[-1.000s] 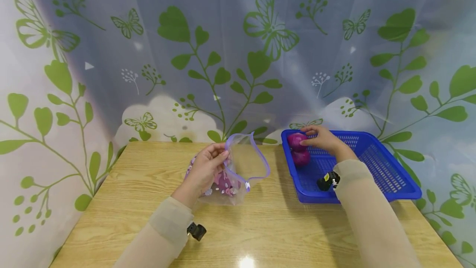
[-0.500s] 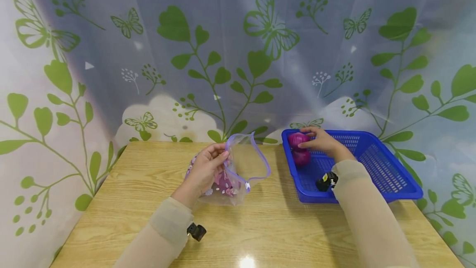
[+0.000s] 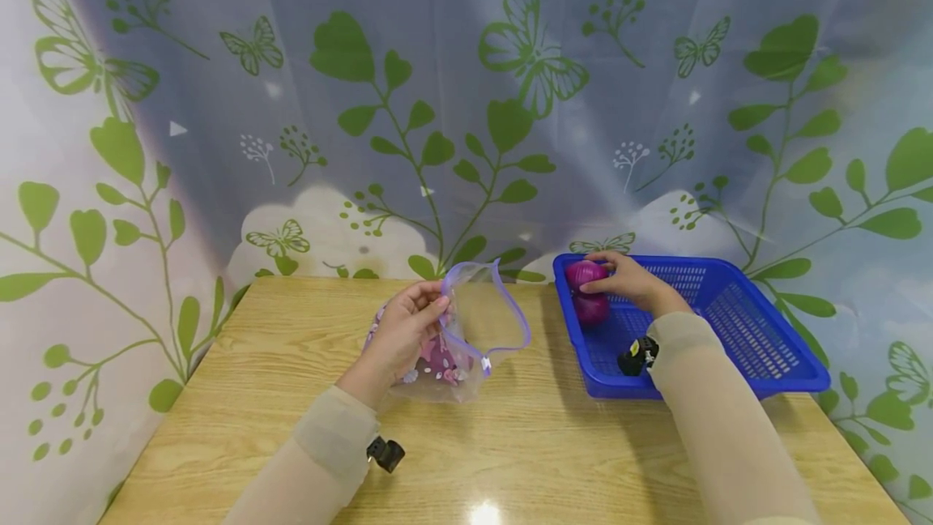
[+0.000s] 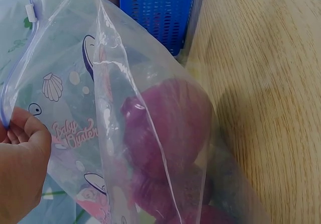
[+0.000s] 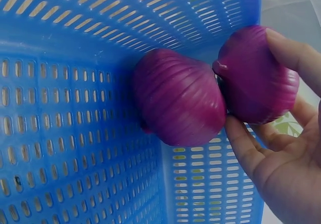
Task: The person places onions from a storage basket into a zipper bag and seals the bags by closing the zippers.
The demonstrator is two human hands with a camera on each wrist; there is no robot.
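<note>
My left hand (image 3: 401,330) pinches the purple zip edge of a clear printed zip bag (image 3: 457,389), whose mouth stands wide. Through the film in the left wrist view, several red onions (image 4: 170,128) show inside the bag. My right hand (image 3: 632,283) is inside the blue basket, thumb and fingers around a red onion (image 5: 256,78) at the far left corner. A second red onion (image 5: 180,98) lies right beside it, nearer to me, seemingly touching it. In the head view my left hand partly covers the bag.
The blue plastic basket (image 3: 729,268) with slotted walls stands at the right of the wooden table (image 3: 510,444). A patterned curtain (image 3: 437,63) hangs behind the table and along both sides. A small black camera (image 3: 385,454) sits at the left wrist.
My right hand has lowered slightly onto the far onion, and its fingers have closed around it. The left hand and the bag have stayed in place.
</note>
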